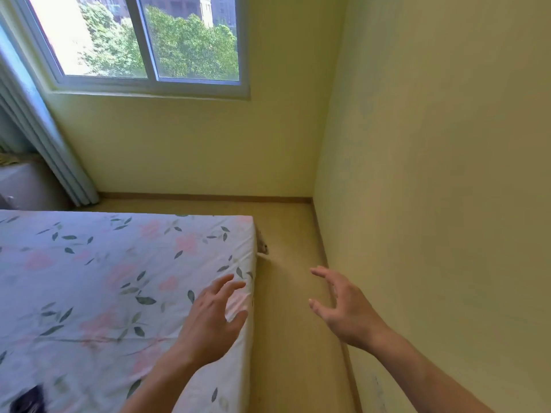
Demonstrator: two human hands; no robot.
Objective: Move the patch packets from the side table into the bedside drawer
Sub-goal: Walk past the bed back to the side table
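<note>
Patch packets: you can't see them in this view, nor side table or drawer, so their spot can't be told.

Biggest thing is the yellow wall (447, 144) on your right, running top to bottom, meeting the back wall (193, 144) at a corner. Window (143, 40) sits upper left in the back wall, white frame, green trees and bldgs outside. Pale blue curtain (38, 138) hangs at far left, bunched, reaching down to floor level.

Bed (104, 278) fills lower left: white sheet w/ pink flowers and grey-green leaves, pulled fairly flat, a few creases near the right edge. Wood-tone floor (286, 293) runs as a narrow strip btwn bed and right wall, w/ skirting along both walls. Small brownish bit (263, 244) sticks out at the bed's far right corner, too blurred to ID. Dark blurred object (28, 399) at bottom left on the sheet, can't tell what.

Your left hand (211, 320) is over the bed's right edge, back of hand to the camera, fingers spread and loosely bent, grasping nothing; can't tell if it touches the sheet. Your right hand (343, 308) is over the floor strip near the right wall, palm turned inward, fingers apart and relaxed, holding nothing. Hands are well apart, both forearms bare, coming in from bottom edge.
</note>
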